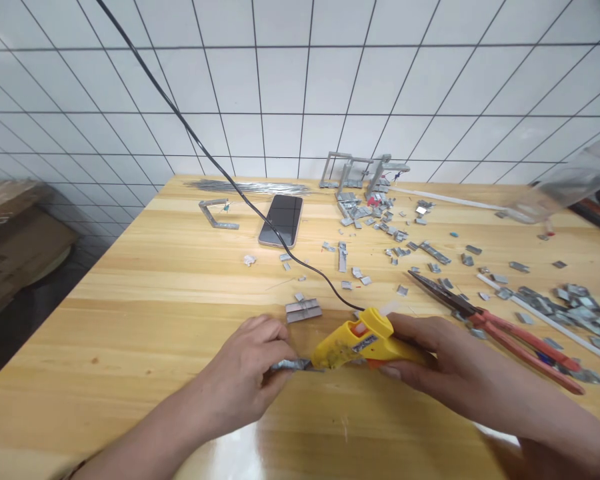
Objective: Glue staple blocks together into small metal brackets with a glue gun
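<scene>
My right hand (425, 347) is wrapped round a yellow hot glue gun (350, 343), whose nozzle points left. A black cord runs from the gun up to the top left. Between thumb and fingers, my left hand (253, 363) pinches a small grey metal piece (291, 365), partly hidden by the fingers. The gun's tip is at this piece; whether they touch I cannot tell. Just beyond the hands lies a flat grey metal plate (303, 310) with a ridge.
A phone (281, 220) lies under the cord. Long-handled red pliers (500, 333) rest at the right among scattered metal bits (570, 307). Small metal frames (353, 177) stand near the tiled wall, beside a bundle of wires (250, 188). A clear plastic container (565, 187) is at the far right.
</scene>
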Motion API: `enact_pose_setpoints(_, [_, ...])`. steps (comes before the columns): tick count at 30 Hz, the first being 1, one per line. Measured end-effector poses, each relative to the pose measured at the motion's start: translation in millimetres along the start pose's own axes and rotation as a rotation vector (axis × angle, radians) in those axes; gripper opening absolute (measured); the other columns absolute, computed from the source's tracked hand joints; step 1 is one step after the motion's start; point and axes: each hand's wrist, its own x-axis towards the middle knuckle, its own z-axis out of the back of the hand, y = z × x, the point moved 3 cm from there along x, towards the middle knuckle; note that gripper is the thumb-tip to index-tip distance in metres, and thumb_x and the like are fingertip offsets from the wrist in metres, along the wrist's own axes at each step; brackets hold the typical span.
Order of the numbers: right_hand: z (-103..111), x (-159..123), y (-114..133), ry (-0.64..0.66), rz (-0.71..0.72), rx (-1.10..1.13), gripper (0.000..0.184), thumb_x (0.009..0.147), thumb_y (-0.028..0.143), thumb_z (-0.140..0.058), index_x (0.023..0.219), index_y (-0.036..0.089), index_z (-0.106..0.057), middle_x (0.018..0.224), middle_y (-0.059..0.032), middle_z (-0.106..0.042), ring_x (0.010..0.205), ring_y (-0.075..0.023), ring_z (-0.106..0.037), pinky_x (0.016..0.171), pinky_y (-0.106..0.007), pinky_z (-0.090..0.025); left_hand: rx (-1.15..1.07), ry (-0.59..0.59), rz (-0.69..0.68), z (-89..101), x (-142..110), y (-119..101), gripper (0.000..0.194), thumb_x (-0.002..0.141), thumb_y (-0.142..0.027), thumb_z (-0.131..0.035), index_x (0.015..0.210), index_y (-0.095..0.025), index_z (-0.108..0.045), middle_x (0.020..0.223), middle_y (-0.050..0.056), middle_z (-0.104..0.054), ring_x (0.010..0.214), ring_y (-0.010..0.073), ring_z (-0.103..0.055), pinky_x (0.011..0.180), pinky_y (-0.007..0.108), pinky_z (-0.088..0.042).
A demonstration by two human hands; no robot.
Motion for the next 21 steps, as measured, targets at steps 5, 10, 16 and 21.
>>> enact_pose_setpoints(5, [0.7, -0.9, 1.5, 0.008, -0.022, 0.032, 0.009, 0.086, 0.029, -0.056, 0.079, 0.024, -0.056, 0.069, 0.0033, -0.06, 0.062, -0.0156, -0.054, 0.051, -0.023, -0.037, 0.009, 0.004, 0.011, -0.3, -1.1, 0.2, 0.021, 0.086, -0.008, -0.052, 0.094, -0.022, -0.066, 0.087, 0.003, -0.058, 0.084, 0.0185, -0.052, 0.077, 0.033, -0.039])
enact_pose_setpoints(10, [0.4, -0.8, 0.5, -0.025, -0.006, -0.017, 0.011, 0.083, 0.026, -0.059, 0.074, 0.024, -0.054, 0.064, 0.0047, -0.056, 0.057, -0.0143, -0.051, 0.049, -0.023, -0.035, 0.012, 0.002, 0.01, -1.2, 0.1, 0.1, 0.021, 0.085, -0.007, -0.052, 0.093, -0.021, -0.066, 0.087, 0.004, -0.057, 0.084, 0.0187, -0.052, 0.076, 0.033, -0.04])
enact_pose_setpoints(16, [-1.2, -1.2, 2.4, -0.026, 0.008, 0.033, 0.004, 0.08, 0.022, -0.061, 0.081, 0.024, -0.058, 0.073, 0.0028, -0.064, 0.065, -0.0165, -0.058, 0.055, -0.024, -0.041, 0.03, 0.004, 0.023, -1.6, 0.1, -0.3, 0.016, 0.084, -0.008, -0.054, 0.089, -0.02, -0.063, 0.086, 0.004, -0.058, 0.084, 0.0194, -0.052, 0.076, 0.033, -0.04])
enact_pose_setpoints(21, [-0.6, -0.8, 1.2, -0.033, -0.002, 0.04, 0.006, 0.083, 0.026, -0.06, 0.078, 0.023, -0.057, 0.068, 0.0028, -0.061, 0.059, -0.0161, -0.055, 0.049, -0.024, -0.037, 0.035, -0.012, 0.019, -2.4, -0.4, 0.4, 0.014, 0.086, -0.009, -0.053, 0.087, -0.02, -0.063, 0.086, 0.004, -0.059, 0.084, 0.0194, -0.052, 0.076, 0.033, -0.04])
